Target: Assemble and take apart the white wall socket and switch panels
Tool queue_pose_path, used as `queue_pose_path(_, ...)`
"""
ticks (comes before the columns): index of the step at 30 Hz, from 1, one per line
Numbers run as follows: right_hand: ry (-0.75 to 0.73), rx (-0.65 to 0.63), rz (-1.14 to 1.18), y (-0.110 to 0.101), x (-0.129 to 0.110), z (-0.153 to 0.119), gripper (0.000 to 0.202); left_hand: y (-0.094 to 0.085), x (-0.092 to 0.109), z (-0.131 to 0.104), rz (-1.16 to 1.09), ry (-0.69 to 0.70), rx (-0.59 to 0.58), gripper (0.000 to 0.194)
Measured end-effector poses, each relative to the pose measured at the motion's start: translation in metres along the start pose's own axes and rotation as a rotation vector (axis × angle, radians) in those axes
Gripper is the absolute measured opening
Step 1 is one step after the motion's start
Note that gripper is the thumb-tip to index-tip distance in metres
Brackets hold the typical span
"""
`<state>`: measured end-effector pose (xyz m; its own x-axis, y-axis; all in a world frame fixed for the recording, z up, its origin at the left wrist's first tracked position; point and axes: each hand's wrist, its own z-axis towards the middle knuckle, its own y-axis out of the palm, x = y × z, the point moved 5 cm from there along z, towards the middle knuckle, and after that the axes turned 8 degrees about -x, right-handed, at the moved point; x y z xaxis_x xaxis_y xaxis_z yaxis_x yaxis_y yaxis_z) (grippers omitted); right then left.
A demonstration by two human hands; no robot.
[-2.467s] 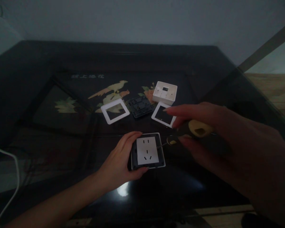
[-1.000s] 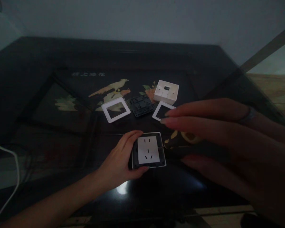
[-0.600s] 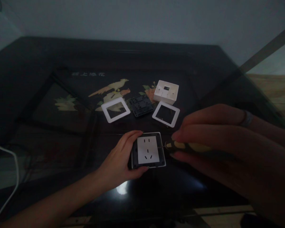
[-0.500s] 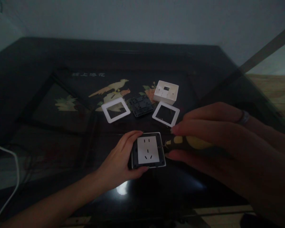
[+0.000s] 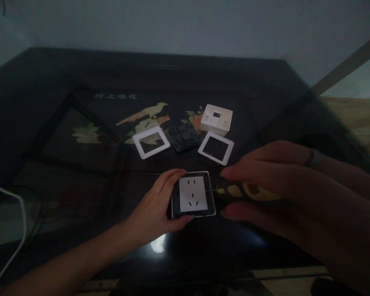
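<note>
My left hand (image 5: pixel 160 201) grips the left side of a wall socket (image 5: pixel 193 194), thumb along its near edge and fingers at the far edge. The socket has a white slotted face within a dark frame and a white rim. A yellow and black screwdriver (image 5: pixel 249 191) is in my right hand (image 5: pixel 283 185), whose fingertips close around the handle. The screwdriver's thin shaft points left, its tip at the right side of the socket's face. Whether the tip sits in a screw is too dark to tell.
Beyond the socket lie a white frame (image 5: pixel 151 155), a dark plastic backing plate (image 5: pixel 185 139) and a second white frame (image 5: pixel 201 152). Behind them stands a white mounting box (image 5: pixel 216 118). A white cable (image 5: pixel 24 218) runs along the left side of the glossy black table (image 5: pixel 80 172).
The screwdriver handle has turned, showing more yellow, and my right fingers have shifted slightly back along it. My left hand and the socket stay nearly the same.
</note>
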<state>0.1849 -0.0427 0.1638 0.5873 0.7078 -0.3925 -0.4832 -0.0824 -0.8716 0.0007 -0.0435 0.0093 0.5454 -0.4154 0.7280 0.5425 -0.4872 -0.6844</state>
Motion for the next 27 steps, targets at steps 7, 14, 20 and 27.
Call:
queue_pose_path(7, 0.056, -0.009, -0.001, -0.008, -0.001, -0.002, 0.040, 0.001, -0.002, -0.001, 0.006, -0.009, -0.006, 0.087)
queue_pose_path(14, 0.106, 0.053, -0.121, 0.007, 0.006, -0.003, 0.036, 0.001, -0.001, 0.000, -0.003, -0.006, -0.001, 0.085)
queue_pose_path(20, 0.047, 0.038, -0.058, -0.007, 0.003, -0.008, 0.032, 0.000, -0.001, 0.001, -0.004, -0.009, -0.019, 0.087)
queue_pose_path(27, -0.006, 0.172, -0.058, -0.010, 0.001, -0.008, 0.014, 0.000, -0.001, -0.001, -0.007, -0.013, -0.022, 0.086)
